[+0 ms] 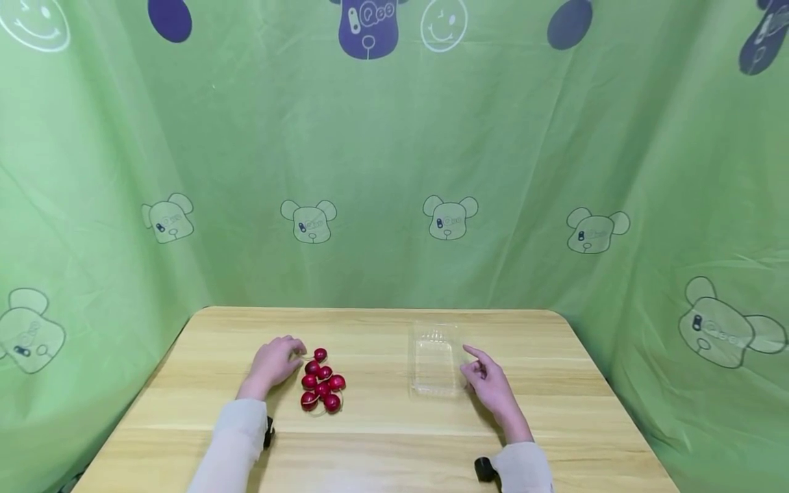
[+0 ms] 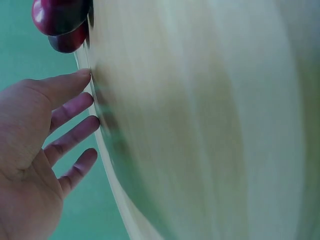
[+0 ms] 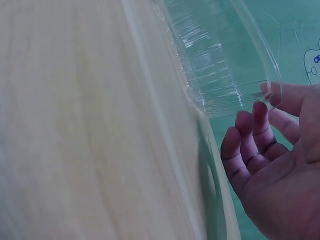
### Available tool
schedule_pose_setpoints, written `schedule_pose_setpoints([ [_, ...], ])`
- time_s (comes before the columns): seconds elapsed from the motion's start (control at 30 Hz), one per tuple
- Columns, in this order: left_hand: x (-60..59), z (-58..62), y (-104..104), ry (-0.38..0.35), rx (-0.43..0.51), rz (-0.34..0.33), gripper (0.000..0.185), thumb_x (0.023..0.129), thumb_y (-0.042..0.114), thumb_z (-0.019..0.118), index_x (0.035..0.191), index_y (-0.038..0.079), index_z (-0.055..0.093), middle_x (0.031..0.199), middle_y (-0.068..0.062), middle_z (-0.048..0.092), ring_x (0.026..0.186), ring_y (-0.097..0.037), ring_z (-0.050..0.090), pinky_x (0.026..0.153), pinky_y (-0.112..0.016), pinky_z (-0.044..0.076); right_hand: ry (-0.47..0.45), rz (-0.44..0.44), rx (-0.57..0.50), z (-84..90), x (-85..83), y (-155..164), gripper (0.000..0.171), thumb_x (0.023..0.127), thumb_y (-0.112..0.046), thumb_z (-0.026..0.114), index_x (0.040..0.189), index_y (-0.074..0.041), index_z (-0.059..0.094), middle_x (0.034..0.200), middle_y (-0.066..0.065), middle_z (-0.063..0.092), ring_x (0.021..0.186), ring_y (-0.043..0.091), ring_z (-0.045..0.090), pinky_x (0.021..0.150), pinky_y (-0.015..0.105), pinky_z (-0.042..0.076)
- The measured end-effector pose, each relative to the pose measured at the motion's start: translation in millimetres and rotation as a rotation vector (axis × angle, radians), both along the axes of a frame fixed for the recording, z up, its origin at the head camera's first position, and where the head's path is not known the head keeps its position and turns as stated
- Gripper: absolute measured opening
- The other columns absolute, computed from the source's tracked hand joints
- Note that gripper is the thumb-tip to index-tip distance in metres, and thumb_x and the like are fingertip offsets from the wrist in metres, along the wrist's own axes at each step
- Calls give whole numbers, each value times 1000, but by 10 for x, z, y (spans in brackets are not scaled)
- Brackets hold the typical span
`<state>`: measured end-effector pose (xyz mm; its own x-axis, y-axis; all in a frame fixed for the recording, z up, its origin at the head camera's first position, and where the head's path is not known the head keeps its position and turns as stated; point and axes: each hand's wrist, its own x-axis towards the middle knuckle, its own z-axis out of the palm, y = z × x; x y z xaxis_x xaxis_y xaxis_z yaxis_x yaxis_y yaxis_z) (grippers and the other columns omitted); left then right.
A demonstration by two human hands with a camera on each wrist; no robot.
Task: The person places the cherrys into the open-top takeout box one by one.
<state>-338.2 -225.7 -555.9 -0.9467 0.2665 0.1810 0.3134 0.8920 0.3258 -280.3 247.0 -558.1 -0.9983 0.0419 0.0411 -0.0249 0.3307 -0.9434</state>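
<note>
In the head view a cluster of several red cherries [image 1: 322, 390], some with stems, lies left of the middle of the wooden table. My left hand [image 1: 276, 361] rests beside the far cherry [image 1: 320, 355], fingertips close to its stem. Whether they touch the stem cannot be told. The left wrist view shows this hand [image 2: 30, 145] with its fingers loosely spread at table level, below two cherries [image 2: 61, 20]. A clear plastic box [image 1: 434, 366] sits right of the middle. My right hand [image 1: 491, 387] is at its right rim, index finger extended; in the right wrist view the other fingers [image 3: 245, 135] bend loosely near the box's corner.
The wooden table [image 1: 370, 445] has rounded far corners. Green curtains [image 1: 382, 150] printed with bear heads stand behind it and at both sides. Black straps with small devices [image 1: 484, 470] are on both wrists, at the pale sleeves [image 1: 231, 438].
</note>
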Motion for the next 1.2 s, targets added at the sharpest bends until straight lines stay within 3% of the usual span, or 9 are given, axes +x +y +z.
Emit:
schedule_pose_setpoints([
  [0.23, 5, 9, 16, -1, -7, 7, 13, 87, 15, 81, 97, 17, 73, 97, -2, 72, 94, -26, 66, 87, -55, 56, 24, 3, 7, 1, 20, 11, 53, 103, -9, 63, 152, -3, 46, 93, 7, 59, 69, 11, 53, 63, 24, 52],
  [0.63, 33, 31, 13, 9, 8, -11, 13, 86, 8, 81, 89, 17, 72, 86, 0, 70, 83, -19, 65, 82, -48, 56, -10, 12, -2, 77, 33, -1, 53, 103, -8, 63, 153, -5, 47, 97, 9, 59, 72, 12, 54, 65, 25, 52],
  [0.8, 23, 19, -7, 26, -3, -24, 13, 87, 9, 81, 86, 19, 71, 85, 2, 71, 81, -18, 65, 81, -47, 55, 3, 3, 6, -2, -9, 9, 52, 103, -9, 63, 152, -8, 48, 96, 8, 59, 73, 14, 55, 66, 24, 52],
  [1.2, 58, 46, 8, 71, -30, -40, 12, 87, 12, 81, 87, 20, 73, 88, 3, 75, 83, -19, 68, 83, -48, 53, 3, 1, 11, 0, 3, 15, 52, 103, -11, 63, 153, -8, 47, 96, 7, 58, 74, 15, 56, 65, 24, 52],
])
